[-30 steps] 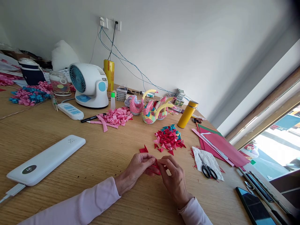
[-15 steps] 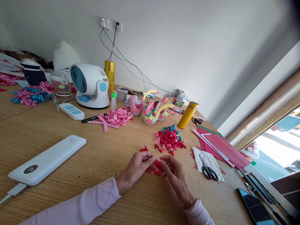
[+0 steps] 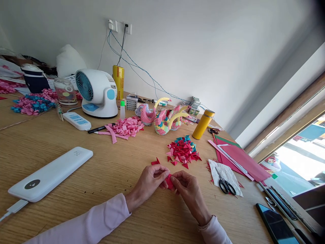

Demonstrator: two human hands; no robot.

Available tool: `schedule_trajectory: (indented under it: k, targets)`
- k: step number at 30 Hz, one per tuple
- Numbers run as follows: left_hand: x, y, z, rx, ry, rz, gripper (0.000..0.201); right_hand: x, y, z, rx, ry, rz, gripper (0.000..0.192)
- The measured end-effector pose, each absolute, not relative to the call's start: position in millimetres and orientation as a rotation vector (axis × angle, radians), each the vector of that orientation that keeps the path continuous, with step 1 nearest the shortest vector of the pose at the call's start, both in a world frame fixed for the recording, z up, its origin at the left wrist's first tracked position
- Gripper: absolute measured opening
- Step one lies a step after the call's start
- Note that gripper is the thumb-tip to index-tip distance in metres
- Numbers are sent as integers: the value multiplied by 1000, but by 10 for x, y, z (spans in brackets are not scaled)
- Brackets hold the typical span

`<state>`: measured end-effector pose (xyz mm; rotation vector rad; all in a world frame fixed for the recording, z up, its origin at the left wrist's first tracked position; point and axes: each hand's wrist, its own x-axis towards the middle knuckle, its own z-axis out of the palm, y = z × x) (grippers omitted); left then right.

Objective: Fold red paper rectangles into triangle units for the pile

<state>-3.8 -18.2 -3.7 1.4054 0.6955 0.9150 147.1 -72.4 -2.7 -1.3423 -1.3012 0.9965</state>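
Note:
My left hand (image 3: 149,181) and my right hand (image 3: 189,189) meet over the wooden table (image 3: 114,169), and both pinch a small piece of red paper (image 3: 169,182) between their fingertips. Just beyond the hands lie a few loose red folded triangles (image 3: 156,162). Further back sits a pile of red, pink and teal folded triangles (image 3: 183,150). Both arms wear pale pink sleeves.
Scissors (image 3: 223,183) lie on a white sheet to the right, beside red paper sheets (image 3: 241,157). A white power bank (image 3: 50,173) lies at left, a phone (image 3: 275,225) at lower right. A fan (image 3: 95,91), paper swans (image 3: 165,118), a yellow bottle (image 3: 202,124) and pink pieces (image 3: 127,127) stand behind.
My fingers have worked the red paper: the right hand drew back and its fingers opened slightly half a second ago, then closed in on the piece again. The hands stay in the same spot.

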Motion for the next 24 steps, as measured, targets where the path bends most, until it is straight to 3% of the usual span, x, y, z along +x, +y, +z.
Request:
schedule_trajectory:
  k: [12,24]
  targets:
    - [-44,-171,-39,1358,645,833,36,1490,-665,-130,-1397,-1300,1015,43]
    - [-24,-191,-15,1360,686,850,37,1430,-734,-20,-1349,-1415,887,38]
